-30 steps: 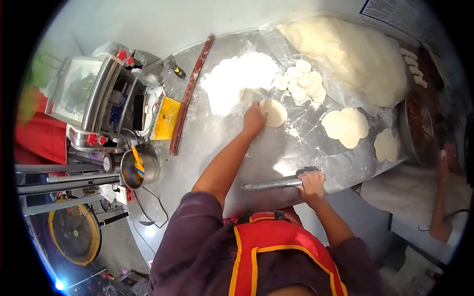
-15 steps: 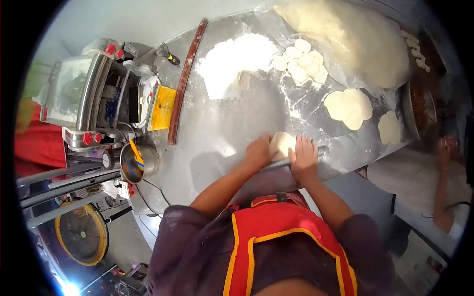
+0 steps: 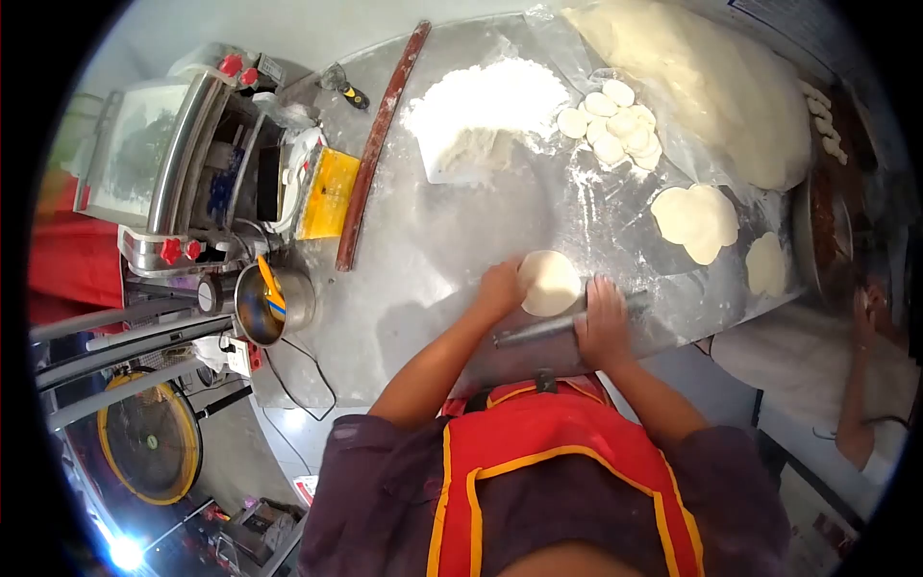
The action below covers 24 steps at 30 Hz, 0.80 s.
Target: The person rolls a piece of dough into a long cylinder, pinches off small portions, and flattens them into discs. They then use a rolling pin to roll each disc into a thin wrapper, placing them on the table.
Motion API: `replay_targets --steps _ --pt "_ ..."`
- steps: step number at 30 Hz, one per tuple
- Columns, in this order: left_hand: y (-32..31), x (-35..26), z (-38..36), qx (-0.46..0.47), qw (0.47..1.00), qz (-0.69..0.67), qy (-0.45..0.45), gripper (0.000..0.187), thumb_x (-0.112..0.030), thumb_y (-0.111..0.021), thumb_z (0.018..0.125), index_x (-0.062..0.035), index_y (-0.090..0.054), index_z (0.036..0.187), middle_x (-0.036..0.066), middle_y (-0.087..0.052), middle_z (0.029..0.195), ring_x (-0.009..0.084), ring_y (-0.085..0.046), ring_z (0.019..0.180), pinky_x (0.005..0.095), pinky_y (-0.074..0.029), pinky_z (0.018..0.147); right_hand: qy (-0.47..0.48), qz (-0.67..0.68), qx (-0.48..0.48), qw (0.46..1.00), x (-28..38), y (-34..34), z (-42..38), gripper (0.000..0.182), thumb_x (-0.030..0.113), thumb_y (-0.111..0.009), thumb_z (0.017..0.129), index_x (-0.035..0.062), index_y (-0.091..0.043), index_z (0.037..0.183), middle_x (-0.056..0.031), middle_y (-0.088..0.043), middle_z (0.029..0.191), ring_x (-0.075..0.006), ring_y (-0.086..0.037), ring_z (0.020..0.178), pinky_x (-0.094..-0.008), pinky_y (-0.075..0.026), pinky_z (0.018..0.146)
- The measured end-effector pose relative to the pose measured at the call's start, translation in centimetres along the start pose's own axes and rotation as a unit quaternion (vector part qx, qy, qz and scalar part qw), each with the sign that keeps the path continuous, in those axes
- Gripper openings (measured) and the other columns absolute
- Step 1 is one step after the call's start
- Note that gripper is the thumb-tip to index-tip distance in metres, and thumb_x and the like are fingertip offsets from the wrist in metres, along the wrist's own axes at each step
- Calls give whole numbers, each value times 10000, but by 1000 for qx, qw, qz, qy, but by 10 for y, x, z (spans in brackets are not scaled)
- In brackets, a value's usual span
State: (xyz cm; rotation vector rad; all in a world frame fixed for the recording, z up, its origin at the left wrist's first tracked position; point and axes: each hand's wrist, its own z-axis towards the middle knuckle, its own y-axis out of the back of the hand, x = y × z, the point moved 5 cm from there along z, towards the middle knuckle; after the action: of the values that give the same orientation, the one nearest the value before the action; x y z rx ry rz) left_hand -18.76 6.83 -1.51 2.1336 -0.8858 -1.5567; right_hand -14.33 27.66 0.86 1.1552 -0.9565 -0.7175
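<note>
A round, flat piece of dough (image 3: 552, 285) lies on the grey metal table in front of me. Its left edge is pinched in the curled fingers of my left hand (image 3: 501, 291). Just below the dough, a slim grey rolling pin (image 3: 534, 333) lies nearly sideways. My right hand (image 3: 605, 322) rests flat across the pin's right part, fingers stretched out and palm down. Flattened, overlapping dough rounds (image 3: 694, 219) lie to the right, with another flat round (image 3: 766, 264) beyond them. Several small dough pieces (image 3: 615, 125) sit in a pile farther back.
White flour (image 3: 486, 101) is heaped at the table's back. A big plastic-covered dough mass (image 3: 692, 87) fills the back right, near a metal bowl (image 3: 829, 226). Left are a long red-brown stick (image 3: 385, 144), a dough machine (image 3: 163, 163) and a pot (image 3: 274, 303). Another person's hand (image 3: 870, 308) shows right.
The dough round now lies clear of the rolling pin, which is nearer my body. My left hand holds its edge, and my right hand has slid slightly toward me. The view has shifted slightly.
</note>
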Motion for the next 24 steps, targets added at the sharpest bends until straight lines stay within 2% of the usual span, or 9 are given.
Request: replay_targets --steps 2,7,10,11,12,15,17,20,24 --pt "4 -8 -1 69 998 1 8 269 -275 -614 829 -85 -709 995 165 -701 918 368 -660 865 453 -502 751 31 -15 -82 996 -2 -11 46 570 318 -590 903 -62 -494 1317 -264 -504 1358 -368 -427 1324 -510 -300 1114" --pt "-3 -27 47 28 996 83 34 263 -302 -592 846 -107 -727 960 164 -704 912 369 -663 864 450 -512 766 -37 -13 -11 999 -5 -26 159 585 359 -515 948 -49 -458 1363 -229 -448 1434 -348 -402 1346 -502 -284 1126" --pt "3 -23 42 53 991 122 34 275 -309 -579 881 -92 -724 969 171 -703 953 377 -659 898 463 -508 795 11 -25 59 998 4 -15 92 585 350 -510 949 -40 -446 1380 -226 -452 1430 -344 -397 1350 -500 -278 1130" --pt "5 -9 35 17 995 83 51 266 -310 -588 876 -97 -716 972 172 -703 951 380 -659 901 476 -510 794 71 -40 0 997 2 -24 46 591 327 -518 935 -38 -425 1390 -224 -451 1430 -335 -393 1354 -501 -273 1131" --pt "6 7 23 -19 996 46 68 258 -311 -598 871 -102 -708 975 174 -702 949 383 -660 904 488 -512 792 35 -2 114 993 2 -12 20 598 319 -535 919 -43 -430 1383 -223 -452 1431 -329 -406 1347 -502 -283 1125" --pt "-4 30 6 -27 998 -4 51 265 -315 -613 868 -102 -685 1008 178 -700 947 395 -658 901 501 -511 795 82 -19 -23 996 2 -18 7 602 319 -547 909 -53 -443 1371 -224 -447 1438 -343 -410 1344 -505 -290 1122" --pt "1 5 12 -2 1000 -14 1 265 -322 -619 865 -93 -689 980 177 -699 951 394 -659 894 498 -512 796 49 -42 -15 998 14 -12 76 542 307 -514 947 -39 -463 1361 -211 -475 1416 -338 -425 1330 -502 -305 1111" --pt "-9 -12 51 36 994 84 64 266 -343 -628 858 -110 -703 962 147 -706 946 374 -665 885 486 -515 789 -23 -38 -23 999 4 -34 154 523 336 -476 980 -24 -472 1359 -190 -484 1417 -315 -417 1340 -490 -296 1121" --pt "21 -19 33 57 985 156 41 259 -338 -568 888 -131 -715 942 149 -704 901 370 -663 878 485 -508 756 46 -67 29 996 12 -23 103 556 365 -474 979 -23 -459 1377 -190 -469 1434 -306 -396 1364 -485 -275 1137"
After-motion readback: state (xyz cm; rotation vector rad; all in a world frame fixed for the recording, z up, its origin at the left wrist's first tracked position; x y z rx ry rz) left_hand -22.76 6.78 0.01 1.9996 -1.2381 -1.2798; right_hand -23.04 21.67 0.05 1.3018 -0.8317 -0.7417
